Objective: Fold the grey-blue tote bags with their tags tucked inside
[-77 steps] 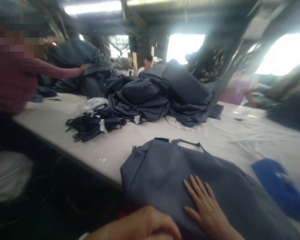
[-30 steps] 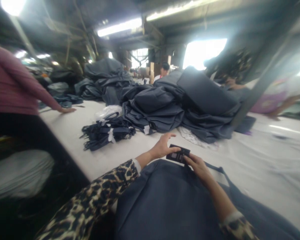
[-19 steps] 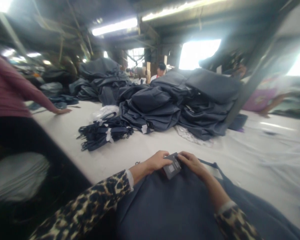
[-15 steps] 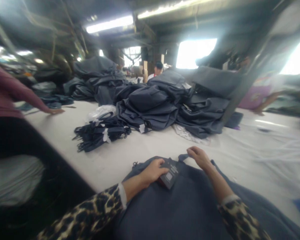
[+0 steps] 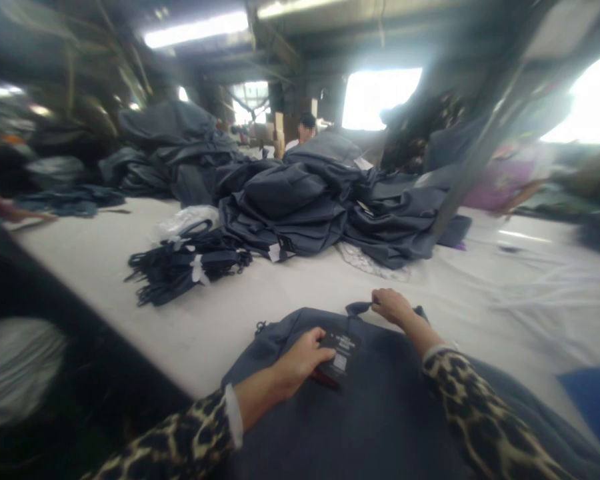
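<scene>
The slate-blue fabric bag [image 5: 375,417], probably light and floppy, lies on the white-covered table [image 5: 285,287]. Left hand [image 5: 300,360]: fingers clamped on a stiff-looking black rectangular card tag [image 5: 349,350]. Right hand [image 5: 394,308]: fingers pinching the slate-blue strap handle [image 5: 359,308], likely the surest hold.

A broad white table [image 5: 260,293] spreads beneath and beyond the left hand [image 5: 303,357] and the right hand [image 5: 393,307], its edge slanting away left of the left hand. Past the right hand and to its right, a metal post [image 5: 485,147] rises aslant, with bright windows [image 5: 383,99] farther beyond both hands. Long lights [image 5: 197,30] glow high ahead of them, under a dim ceiling [image 5: 330,33].
</scene>
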`<act>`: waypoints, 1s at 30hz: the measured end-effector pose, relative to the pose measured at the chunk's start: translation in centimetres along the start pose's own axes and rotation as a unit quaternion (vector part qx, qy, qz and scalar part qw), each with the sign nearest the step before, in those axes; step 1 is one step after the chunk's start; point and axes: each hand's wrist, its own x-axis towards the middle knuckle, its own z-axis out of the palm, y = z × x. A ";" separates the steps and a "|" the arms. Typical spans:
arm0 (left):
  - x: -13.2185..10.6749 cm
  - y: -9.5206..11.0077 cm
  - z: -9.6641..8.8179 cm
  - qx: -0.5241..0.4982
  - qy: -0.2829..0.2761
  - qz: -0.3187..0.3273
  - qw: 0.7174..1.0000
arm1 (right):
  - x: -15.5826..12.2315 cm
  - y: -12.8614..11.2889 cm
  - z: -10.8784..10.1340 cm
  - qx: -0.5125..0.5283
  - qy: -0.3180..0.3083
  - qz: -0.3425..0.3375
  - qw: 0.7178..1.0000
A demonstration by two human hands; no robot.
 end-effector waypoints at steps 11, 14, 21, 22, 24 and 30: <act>0.5 -0.8 0.5 0.019 -0.022 0.005 1.000 | -12.0 -1.0 -12.1 0.017 0.070 -0.048 0.996; 0.3 -1.0 0.5 0.038 -0.021 0.012 0.999 | -17.3 -3.6 -7.5 0.067 0.031 -0.065 0.995; 0.4 -1.3 1.1 0.135 -0.030 0.015 0.990 | -21.6 -9.7 2.9 0.187 0.060 -0.048 0.979; 0.4 -1.3 1.1 0.153 -0.027 0.018 0.988 | -21.6 -10.0 3.4 0.191 0.067 -0.043 0.978; 0.4 -1.3 1.1 0.189 -0.019 0.028 0.981 | -21.6 -10.2 4.0 0.202 0.084 -0.039 0.975; -1.9 -0.4 0.1 0.339 0.003 0.109 0.934 | -22.2 -10.1 4.9 0.217 0.111 -0.051 0.969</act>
